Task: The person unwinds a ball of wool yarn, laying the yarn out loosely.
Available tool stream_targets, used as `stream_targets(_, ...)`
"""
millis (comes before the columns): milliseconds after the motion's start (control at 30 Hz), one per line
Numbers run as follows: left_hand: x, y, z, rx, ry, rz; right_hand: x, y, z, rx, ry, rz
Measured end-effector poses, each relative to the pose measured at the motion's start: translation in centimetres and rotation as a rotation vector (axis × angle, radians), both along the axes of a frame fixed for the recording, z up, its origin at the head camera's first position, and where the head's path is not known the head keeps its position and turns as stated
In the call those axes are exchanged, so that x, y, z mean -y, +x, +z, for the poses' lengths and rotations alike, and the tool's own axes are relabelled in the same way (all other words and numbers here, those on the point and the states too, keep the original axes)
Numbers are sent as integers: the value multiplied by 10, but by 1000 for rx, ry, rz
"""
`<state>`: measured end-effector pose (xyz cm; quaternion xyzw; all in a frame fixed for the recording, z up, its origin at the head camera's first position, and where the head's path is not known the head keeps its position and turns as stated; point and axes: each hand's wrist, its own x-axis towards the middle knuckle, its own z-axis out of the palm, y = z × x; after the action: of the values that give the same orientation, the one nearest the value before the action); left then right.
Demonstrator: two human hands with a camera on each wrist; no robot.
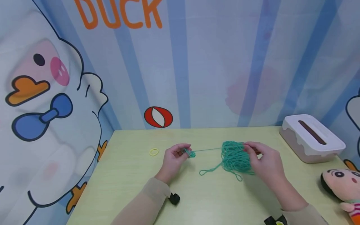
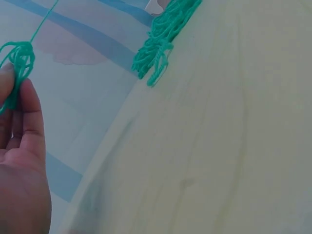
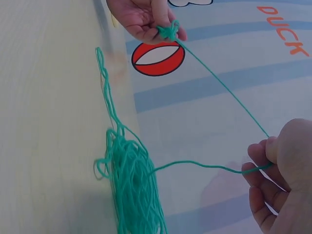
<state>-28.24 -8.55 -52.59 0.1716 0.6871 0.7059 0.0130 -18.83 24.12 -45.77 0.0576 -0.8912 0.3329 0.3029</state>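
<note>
A loose bundle of green yarn (image 1: pixel 235 157) lies on the table, with a few loops trailing from its left side. My left hand (image 1: pixel 175 159) pinches a small looped wad of the same yarn (image 2: pixel 22 63) between thumb and fingers, above the table. Beside the bundle, my right hand (image 1: pixel 265 159) pinches a strand of yarn (image 3: pixel 224 89) between thumb and fingertips. That strand runs taut from the wad to the right hand, then slackly down into the bundle, as the right wrist view shows.
A yellow ring (image 1: pixel 153 152) lies left of the left hand. At the back right stands a tissue box (image 1: pixel 312 137) with a white lid. A plush doll (image 1: pixel 341 187) sits at the right edge. A printed curtain (image 1: pixel 208 68) rises behind the table (image 1: pixel 126 184).
</note>
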Motion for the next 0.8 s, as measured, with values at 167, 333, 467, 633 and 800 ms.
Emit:
stream_targets(167, -1, -2, -1, -49, 45, 57, -20, 5, -1, 90, 19, -12)
stream_targets(333, -1, -2, -1, -71, 76, 99, -38, 7, -4, 279, 66, -5)
stream_targets(467, -1, -2, 0, -81, 88, 122, -51, 7, -10, 444, 126, -3)
stream_targets(633, -1, -2, 0, -79, 78, 130, -57, 1, -18, 565, 195, 1)
stream_targets(800, -1, -1, 0, -82, 59, 87, -31, -1, -25, 432, 198, 34)
